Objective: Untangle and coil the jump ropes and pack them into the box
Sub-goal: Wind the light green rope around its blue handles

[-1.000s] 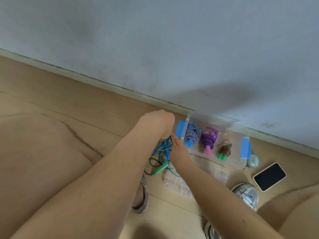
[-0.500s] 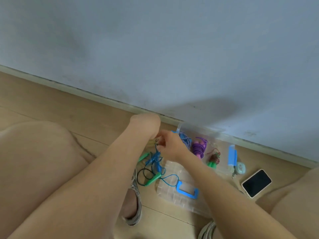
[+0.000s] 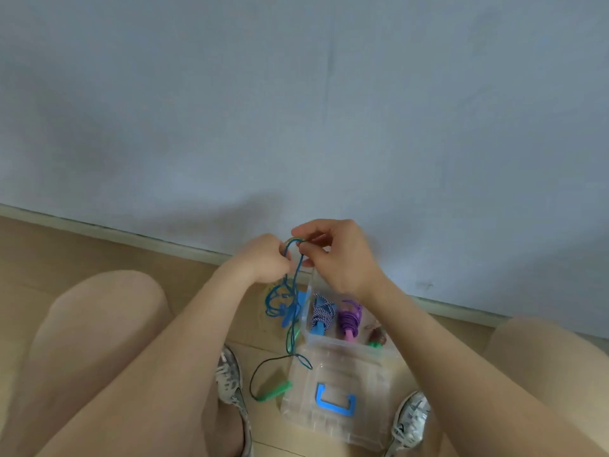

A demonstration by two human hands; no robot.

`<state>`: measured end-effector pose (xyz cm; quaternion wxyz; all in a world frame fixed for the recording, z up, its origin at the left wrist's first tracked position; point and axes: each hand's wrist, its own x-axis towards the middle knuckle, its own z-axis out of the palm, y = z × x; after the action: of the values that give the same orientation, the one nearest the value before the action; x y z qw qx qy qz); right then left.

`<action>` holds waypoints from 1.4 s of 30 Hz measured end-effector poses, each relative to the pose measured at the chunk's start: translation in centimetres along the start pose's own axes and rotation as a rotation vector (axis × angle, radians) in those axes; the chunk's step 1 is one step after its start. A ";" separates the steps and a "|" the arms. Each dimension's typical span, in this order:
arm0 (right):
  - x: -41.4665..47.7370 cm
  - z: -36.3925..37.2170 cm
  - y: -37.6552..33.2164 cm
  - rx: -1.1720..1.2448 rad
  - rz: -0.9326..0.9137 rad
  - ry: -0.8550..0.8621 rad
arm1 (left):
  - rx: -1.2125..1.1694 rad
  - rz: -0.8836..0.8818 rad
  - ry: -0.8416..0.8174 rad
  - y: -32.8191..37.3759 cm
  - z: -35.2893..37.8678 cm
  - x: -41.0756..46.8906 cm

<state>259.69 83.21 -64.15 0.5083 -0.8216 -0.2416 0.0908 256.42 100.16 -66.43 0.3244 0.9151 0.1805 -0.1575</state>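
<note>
– While you hold both hands up in front of the wall (image 3: pixel 296 94), where is the blue rope (image 3: pixel 295 275)?

– Between them. Your left hand (image 3: pixel 263 260) has its fingers curled round the strands. Your right hand (image 3: pixel 339 258) pinches the top of the loop between thumb and forefinger, with its other fingers loosely bent.

– And the rest of that rope?

– It hangs from your hands into a tangle just left of the box (image 3: pixel 329 341). A green handle (image 3: pixel 275 392) lies on the floor (image 3: pixel 99 252) between your left shoe (image 3: pixel 230 380) and the lid (image 3: pixel 306 384). A thin dark cord (image 3: pixel 260 367) loops from it up towards the tangle. Whether that cord belongs to the same rope I cannot tell.

– What about the box?

– It stands open on the floor close to the foot of the wall, under your right wrist. At its left end sits a coiled striped rope (image 3: pixel 323 313), blue and white. Beside that is a coiled purple rope (image 3: pixel 349 316) with a pink handle. At the right end there is a small reddish bundle (image 3: pixel 377 336) with a green tip, partly hidden by your forearm.

– And the lid?

– It lies flat against the near side of the box, its blue grip (image 3: pixel 333 402) facing up, between your left shoe and your right shoe (image 3: pixel 410 420).
</note>
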 end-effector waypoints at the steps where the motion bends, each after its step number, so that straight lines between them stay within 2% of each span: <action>1: 0.0 -0.8 -0.7 0.013 0.000 0.035 | -0.040 -0.001 0.021 0.2 -0.1 -0.1; 5: 0.2 -4.7 -2.8 -0.291 -0.130 0.082 | -0.089 0.066 0.078 1.1 0.1 -0.6; 7: -0.3 -6.2 -3.2 -0.275 -0.134 0.185 | -0.049 0.088 0.097 1.5 0.3 -1.0; 11: -2.2 -7.3 -3.6 0.107 -0.053 0.486 | 0.094 0.100 0.083 2.2 0.8 -1.2; 15: -3.3 -8.2 -5.5 0.513 -0.059 0.611 | 0.192 0.099 0.048 2.2 1.5 -1.1; 17: -3.7 -8.6 -6.3 0.761 -0.005 0.632 | 0.250 0.093 0.000 1.9 1.9 -0.9; 23: -3.8 -8.9 -6.3 1.347 0.237 0.578 | 0.275 0.048 -0.184 2.4 2.7 -1.0; 28: -3.8 -9.4 -7.5 1.641 0.346 0.469 | 0.059 0.207 -0.346 4.2 3.0 -1.4; 33: -3.4 -10.4 -6.9 1.739 0.334 0.434 | -0.133 0.281 -0.346 4.5 3.8 -1.7; 35: -3.2 -10.1 -6.7 1.784 0.324 0.415 | -0.152 0.339 -0.414 4.7 4.2 -2.0; 40: -3.3 -10.4 -7.7 1.805 0.290 0.376 | 0.086 0.448 -0.674 5.9 4.4 -3.6; 42: -3.4 -10.9 -7.8 1.815 0.265 0.414 | 0.184 0.436 -0.699 5.9 4.3 -3.9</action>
<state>258.70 75.77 -52.55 0.9729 -0.1316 0.1124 0.1536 254.77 92.25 -64.88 0.3088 0.8485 -0.1532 -0.4014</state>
